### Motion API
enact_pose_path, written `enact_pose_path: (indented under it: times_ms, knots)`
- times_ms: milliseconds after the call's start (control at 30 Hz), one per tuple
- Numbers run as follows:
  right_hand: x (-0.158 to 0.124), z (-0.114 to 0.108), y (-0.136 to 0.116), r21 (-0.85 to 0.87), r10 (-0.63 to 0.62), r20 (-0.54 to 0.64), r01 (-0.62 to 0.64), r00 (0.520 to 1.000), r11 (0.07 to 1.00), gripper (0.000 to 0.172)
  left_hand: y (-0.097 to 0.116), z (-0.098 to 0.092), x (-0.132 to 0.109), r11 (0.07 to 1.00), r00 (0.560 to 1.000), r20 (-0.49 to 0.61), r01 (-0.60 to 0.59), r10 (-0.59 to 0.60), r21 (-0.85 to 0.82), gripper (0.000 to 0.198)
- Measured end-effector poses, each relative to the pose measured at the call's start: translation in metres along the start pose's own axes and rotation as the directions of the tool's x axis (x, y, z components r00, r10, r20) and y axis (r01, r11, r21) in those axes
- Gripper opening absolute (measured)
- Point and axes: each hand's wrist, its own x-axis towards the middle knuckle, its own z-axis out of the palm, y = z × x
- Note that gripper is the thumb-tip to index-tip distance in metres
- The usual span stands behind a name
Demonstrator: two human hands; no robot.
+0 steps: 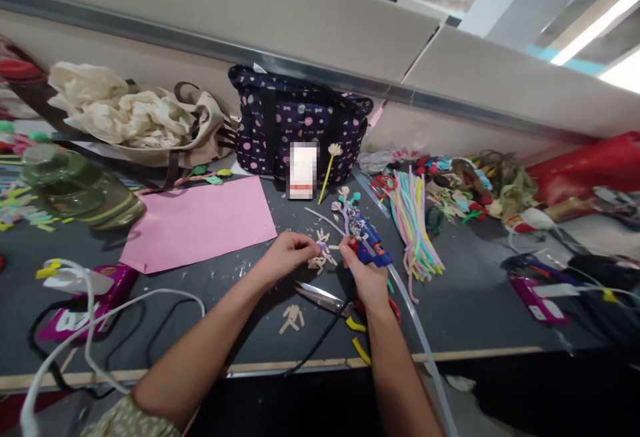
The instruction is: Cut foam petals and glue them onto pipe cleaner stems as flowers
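My left hand (293, 253) is closed in a pinch on a small purple piece (323, 246), just over a scatter of short pale strips (318, 263). Close beside it, my right hand (367, 277) is closed around a blue glue gun (369, 240); its grip is mostly hidden by the hand. A black cord runs from below this hand towards the table edge. Small white and teal flowers (345, 197) stand behind the glue gun. Scissors (323, 297) with open blades lie below my hands, their red handle partly under my right wrist.
A pink sheet (200, 223) lies at left, by a green water bottle (80, 187) and a magenta box with cables (107, 290). A patterned bag (300, 117) stands behind a blurred white box (303, 170). Pastel pipe cleaners (415, 223) lie at right. Another strip pile (291, 318) sits nearer.
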Motion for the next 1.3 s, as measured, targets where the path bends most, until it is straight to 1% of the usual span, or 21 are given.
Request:
enact_pose_path:
  times_ms: [100, 233, 367, 567, 767, 933, 1300]
  knots:
    - [0.001, -0.004, 0.001, -0.03, 0.021, 0.066, -0.02, 0.998, 0.999, 0.025, 0.003, 0.0, -0.001, 1.0, 0.999, 0.033, 0.018, -0.018, -0.005, 0.02]
    - [0.001, -0.011, 0.002, -0.051, 0.01, 0.152, -0.003, 0.988, 0.999, 0.024, 0.004, -0.001, -0.002, 1.0, 0.997, 0.071, 0.026, -0.027, 0.011, 0.019]
    - [0.001, -0.014, 0.002, -0.08, 0.009, 0.199, 0.007, 0.98, 0.997, 0.023, 0.003, -0.002, -0.003, 0.999, 0.995, 0.091, 0.03, -0.031, 0.012, 0.018]
    - [0.001, -0.014, 0.001, -0.115, -0.027, 0.205, 0.051, 0.978, 0.992, 0.024, 0.005, -0.001, -0.004, 1.0, 0.995, 0.1, -0.005, 0.003, 0.014, 0.017]
    - [0.0, -0.014, -0.003, -0.169, -0.046, 0.201, 0.081, 0.978, 0.982, 0.026, 0.005, -0.001, -0.004, 0.998, 0.995, 0.095, -0.004, -0.001, 0.058, 0.017]
    - [-0.001, -0.013, -0.002, -0.145, -0.056, 0.209, 0.088, 0.976, 0.985, 0.024, 0.004, -0.001, -0.005, 0.997, 0.995, 0.101, -0.032, 0.024, 0.077, 0.018]
    - [-0.001, -0.013, 0.0, -0.136, -0.041, 0.215, 0.071, 0.976, 0.988, 0.025, 0.006, 0.0, -0.005, 0.998, 0.994, 0.105, -0.021, 0.014, 0.064, 0.018]
